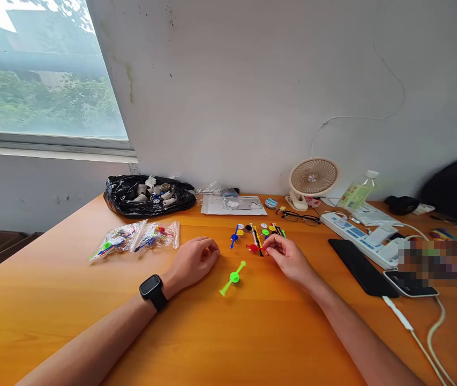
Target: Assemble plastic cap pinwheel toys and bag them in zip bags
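Observation:
My right hand [290, 257] is closed in a pinch at one end of a small red plastic arrow spinner [253, 248]. My left hand [194, 259], with a black watch at the wrist, rests on the table with its fingers curled in and nothing visible in them. Between the hands and nearer to me stands a bright green arrow spinner [234, 277] on a round base. Just beyond the red one is a blue arrow spinner [234, 237]. Loose arrows and small coloured discs [266, 232] lie behind my right fingers, which partly hide them.
Two clear bags of coloured parts [119, 238] lie left. At the back are a black plastic bag of rubbish [119, 198], a small fan [314, 177], glasses [298, 216] and a bottle [357, 193]. A power strip [357, 238], cables and a black phone-like slab [360, 268] lie right.

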Demonstrator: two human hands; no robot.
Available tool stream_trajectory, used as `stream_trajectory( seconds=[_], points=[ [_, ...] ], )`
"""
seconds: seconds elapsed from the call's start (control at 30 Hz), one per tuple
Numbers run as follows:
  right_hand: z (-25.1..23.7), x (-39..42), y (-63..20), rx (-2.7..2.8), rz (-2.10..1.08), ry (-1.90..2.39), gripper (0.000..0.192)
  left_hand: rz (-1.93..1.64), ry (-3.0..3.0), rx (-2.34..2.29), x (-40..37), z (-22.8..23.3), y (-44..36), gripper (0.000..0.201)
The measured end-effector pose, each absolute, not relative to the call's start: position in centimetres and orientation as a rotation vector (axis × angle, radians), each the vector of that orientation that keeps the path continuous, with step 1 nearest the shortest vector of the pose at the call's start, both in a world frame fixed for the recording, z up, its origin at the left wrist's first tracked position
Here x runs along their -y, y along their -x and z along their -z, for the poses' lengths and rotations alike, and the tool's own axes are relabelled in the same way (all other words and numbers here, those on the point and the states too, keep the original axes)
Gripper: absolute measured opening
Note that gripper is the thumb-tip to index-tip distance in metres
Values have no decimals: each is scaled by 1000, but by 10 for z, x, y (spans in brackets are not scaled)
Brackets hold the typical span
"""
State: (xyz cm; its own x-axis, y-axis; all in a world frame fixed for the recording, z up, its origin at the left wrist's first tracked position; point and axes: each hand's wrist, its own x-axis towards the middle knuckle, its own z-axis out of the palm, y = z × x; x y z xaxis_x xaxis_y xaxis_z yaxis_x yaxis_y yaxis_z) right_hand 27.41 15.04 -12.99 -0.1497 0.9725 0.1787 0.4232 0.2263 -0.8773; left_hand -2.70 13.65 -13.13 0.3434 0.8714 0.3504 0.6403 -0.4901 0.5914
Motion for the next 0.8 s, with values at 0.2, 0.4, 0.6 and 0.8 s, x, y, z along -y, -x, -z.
stream_trajectory(
  seconds=[0.2,0.4,0.6,0.8],
  points=[
    [130,-144,-274,1889,-862,1387,15,-919,-2265,-1330,-136,131,27,16],
    [129,-141,-272,1908,-960,1356,14,-928,-2268,-1328,-136,130,26,16],
    [129,-140,-274,2032,-962,1351,18,-926,-2265,-1329,-137,132,26,15],
    [123,-136,-276,2054,-950,1363,19,-924,-2271,-1326,-136,130,26,16]
  ],
)
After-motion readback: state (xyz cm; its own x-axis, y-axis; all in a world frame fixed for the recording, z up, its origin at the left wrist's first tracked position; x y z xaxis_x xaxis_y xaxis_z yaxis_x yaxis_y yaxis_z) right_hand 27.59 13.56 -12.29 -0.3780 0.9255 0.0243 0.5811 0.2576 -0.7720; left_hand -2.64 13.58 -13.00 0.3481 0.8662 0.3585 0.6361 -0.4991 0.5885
